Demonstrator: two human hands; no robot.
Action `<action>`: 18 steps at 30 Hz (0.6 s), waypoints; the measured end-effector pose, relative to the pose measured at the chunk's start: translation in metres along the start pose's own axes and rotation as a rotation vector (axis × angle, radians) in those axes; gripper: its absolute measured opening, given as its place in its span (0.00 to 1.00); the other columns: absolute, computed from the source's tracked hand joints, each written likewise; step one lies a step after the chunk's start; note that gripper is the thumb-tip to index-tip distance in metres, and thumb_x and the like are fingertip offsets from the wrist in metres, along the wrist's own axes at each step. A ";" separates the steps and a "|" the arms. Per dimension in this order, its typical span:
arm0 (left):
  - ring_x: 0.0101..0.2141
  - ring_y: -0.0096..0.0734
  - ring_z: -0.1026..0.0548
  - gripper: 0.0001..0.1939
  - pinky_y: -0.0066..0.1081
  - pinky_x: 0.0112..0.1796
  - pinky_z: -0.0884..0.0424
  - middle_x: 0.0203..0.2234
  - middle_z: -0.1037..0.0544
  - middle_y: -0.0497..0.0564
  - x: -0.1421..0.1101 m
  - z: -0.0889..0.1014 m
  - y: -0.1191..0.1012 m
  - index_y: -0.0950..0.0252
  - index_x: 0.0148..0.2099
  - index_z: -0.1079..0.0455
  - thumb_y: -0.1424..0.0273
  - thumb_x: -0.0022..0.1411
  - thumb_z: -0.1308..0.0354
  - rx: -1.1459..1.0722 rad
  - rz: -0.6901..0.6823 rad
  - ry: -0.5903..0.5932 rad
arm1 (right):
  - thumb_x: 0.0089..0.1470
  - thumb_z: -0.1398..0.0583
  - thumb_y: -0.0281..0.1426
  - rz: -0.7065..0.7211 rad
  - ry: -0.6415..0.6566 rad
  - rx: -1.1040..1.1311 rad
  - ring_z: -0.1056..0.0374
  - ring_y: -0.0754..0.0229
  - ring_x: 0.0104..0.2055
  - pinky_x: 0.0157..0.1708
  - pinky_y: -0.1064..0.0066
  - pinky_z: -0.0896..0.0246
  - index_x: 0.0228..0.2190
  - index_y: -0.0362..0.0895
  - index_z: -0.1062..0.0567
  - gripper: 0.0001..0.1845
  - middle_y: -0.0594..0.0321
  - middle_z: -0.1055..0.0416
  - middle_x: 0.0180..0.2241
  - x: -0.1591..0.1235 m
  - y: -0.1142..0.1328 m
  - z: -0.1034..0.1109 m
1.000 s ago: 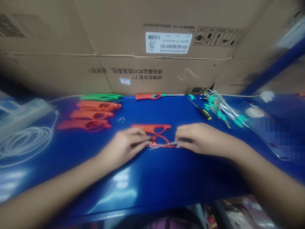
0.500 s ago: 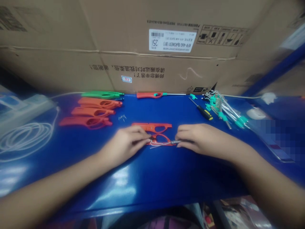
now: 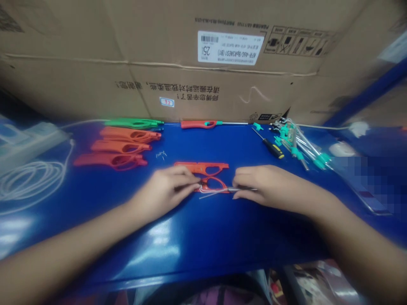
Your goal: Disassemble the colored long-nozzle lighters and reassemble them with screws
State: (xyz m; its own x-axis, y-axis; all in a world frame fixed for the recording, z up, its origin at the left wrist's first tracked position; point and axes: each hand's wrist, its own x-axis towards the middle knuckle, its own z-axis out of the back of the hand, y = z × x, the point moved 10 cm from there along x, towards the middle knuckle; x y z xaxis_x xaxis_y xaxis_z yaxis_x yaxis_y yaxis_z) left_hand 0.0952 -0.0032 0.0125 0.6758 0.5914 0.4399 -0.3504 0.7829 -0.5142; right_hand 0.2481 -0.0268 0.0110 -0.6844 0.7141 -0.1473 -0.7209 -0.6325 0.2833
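Note:
My left hand (image 3: 173,184) is closed in a pinch at the left end of the lower red lighter casing half (image 3: 225,186). Between its fingertips shows a small dark part (image 3: 201,182) with thin white wires (image 3: 205,191) leading from it; the fingers cover most of it. My right hand (image 3: 259,182) pinches a slim metal lighter tube (image 3: 231,189) at the right end of the same casing half. A thin grey rod or wire (image 3: 210,195) slants down to the left from that end. Just behind lies the other red casing half (image 3: 218,169), touched by neither hand's fingertips.
Orange-red casings (image 3: 122,147) and a green one (image 3: 133,123) lie at left behind small screws (image 3: 161,154). An assembled lighter (image 3: 197,124) rests by the cardboard box (image 3: 178,80). A screwdriver (image 3: 272,149) and metal tubes with teal parts (image 3: 300,146) sit right; coiled white cable (image 3: 32,182) left.
The view has shifted slightly. Both hands stay almost in place at the lower casing half, and a length of metal now shows across my right palm.

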 end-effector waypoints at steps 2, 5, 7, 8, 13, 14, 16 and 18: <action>0.37 0.30 0.20 0.09 0.28 0.40 0.23 0.37 0.19 0.53 -0.001 -0.001 0.001 0.66 0.48 0.20 0.73 0.67 0.39 0.003 0.003 0.001 | 0.66 0.43 0.36 -0.011 0.004 0.024 0.34 0.62 0.33 0.32 0.70 0.47 0.35 0.44 0.26 0.10 0.62 0.29 0.35 -0.001 0.000 0.001; 0.36 0.29 0.20 0.09 0.28 0.39 0.23 0.37 0.19 0.53 -0.001 -0.001 0.001 0.66 0.47 0.20 0.73 0.67 0.39 0.014 0.005 0.006 | 0.63 0.42 0.31 -0.031 0.018 0.045 0.34 0.62 0.34 0.33 0.70 0.46 0.36 0.45 0.25 0.06 0.63 0.28 0.36 -0.003 0.001 0.002; 0.36 0.29 0.20 0.09 0.28 0.38 0.24 0.36 0.19 0.52 -0.001 0.000 0.000 0.66 0.46 0.20 0.74 0.67 0.39 0.021 0.004 0.002 | 0.62 0.42 0.29 -0.038 0.029 0.049 0.33 0.61 0.35 0.33 0.70 0.45 0.37 0.46 0.25 0.05 0.64 0.28 0.36 -0.003 0.000 0.002; 0.35 0.29 0.20 0.08 0.28 0.38 0.24 0.36 0.20 0.52 -0.001 0.000 0.000 0.66 0.46 0.20 0.74 0.66 0.39 0.023 0.003 0.000 | 0.62 0.42 0.29 -0.042 0.033 0.048 0.33 0.61 0.36 0.33 0.70 0.45 0.38 0.46 0.25 0.06 0.64 0.27 0.36 -0.003 0.000 0.001; 0.35 0.28 0.20 0.08 0.28 0.38 0.24 0.36 0.19 0.51 -0.001 0.000 0.000 0.65 0.46 0.20 0.73 0.66 0.39 0.026 -0.003 -0.004 | 0.63 0.43 0.29 -0.049 0.015 0.014 0.33 0.61 0.36 0.33 0.70 0.46 0.38 0.46 0.25 0.06 0.64 0.27 0.36 -0.001 -0.004 0.001; 0.35 0.28 0.20 0.08 0.28 0.38 0.24 0.36 0.19 0.51 -0.001 0.000 0.000 0.65 0.46 0.20 0.73 0.66 0.39 0.025 -0.002 -0.006 | 0.63 0.43 0.29 -0.042 0.006 0.000 0.33 0.61 0.36 0.34 0.69 0.46 0.37 0.46 0.25 0.06 0.64 0.27 0.36 -0.001 -0.003 0.001; 0.35 0.28 0.21 0.08 0.28 0.38 0.24 0.36 0.19 0.52 -0.001 0.001 -0.001 0.65 0.46 0.20 0.73 0.67 0.39 0.022 0.004 -0.008 | 0.64 0.43 0.29 -0.034 -0.008 -0.040 0.34 0.60 0.36 0.33 0.69 0.47 0.35 0.44 0.26 0.06 0.63 0.28 0.35 -0.001 0.000 0.002; 0.34 0.29 0.21 0.08 0.28 0.37 0.24 0.35 0.20 0.52 -0.001 0.001 -0.001 0.66 0.46 0.20 0.73 0.67 0.39 0.020 0.013 -0.002 | 0.64 0.44 0.27 -0.034 -0.015 -0.096 0.35 0.60 0.34 0.33 0.69 0.48 0.31 0.43 0.27 0.08 0.62 0.29 0.33 0.000 0.004 0.001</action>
State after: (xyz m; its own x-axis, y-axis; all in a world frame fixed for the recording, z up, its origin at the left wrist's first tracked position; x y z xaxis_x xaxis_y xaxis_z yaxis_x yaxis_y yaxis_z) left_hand 0.0943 -0.0046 0.0137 0.6699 0.6018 0.4348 -0.3717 0.7788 -0.5052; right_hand 0.2453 -0.0294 0.0131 -0.6582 0.7396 -0.1407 -0.7513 -0.6331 0.1863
